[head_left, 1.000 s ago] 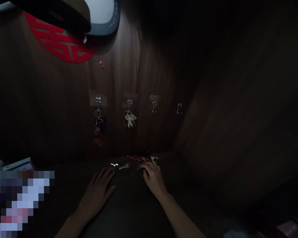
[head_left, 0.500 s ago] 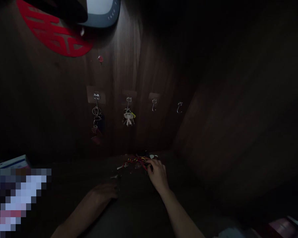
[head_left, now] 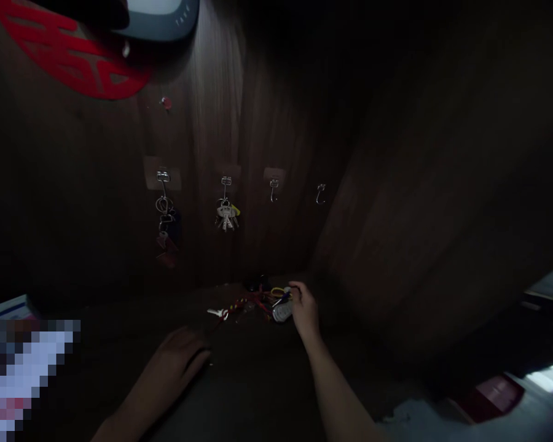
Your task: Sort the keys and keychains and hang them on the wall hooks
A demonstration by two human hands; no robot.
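Note:
On the dark shelf lies a tangled bunch of keys (head_left: 253,302) with red and yellow cords, and a silver key (head_left: 217,314) sticks out at its left end. A grey remote fob (head_left: 282,311) lies at the right of the tangle. My right hand (head_left: 306,312) is at that end, its fingers curled round part of the bunch; the exact part gripped is hidden. My left hand (head_left: 177,356) is low over the shelf, left of the keys, thumb apart from the blurred fingers. Darkness hides its fingertips, and nothing held shows there.
On the wood back wall, key rings hang from a left hook (head_left: 163,178) and a second hook (head_left: 226,182). Two more hooks (head_left: 274,189) carry nothing visible. A cap (head_left: 161,24) and red paper cut-out (head_left: 87,67) are above. A box (head_left: 11,309) stands at left.
My right hand has shifted right along the bunch, and the remote fob now shows. My left hand has moved slightly up and left; the small key near it no longer shows. The view has turned right.

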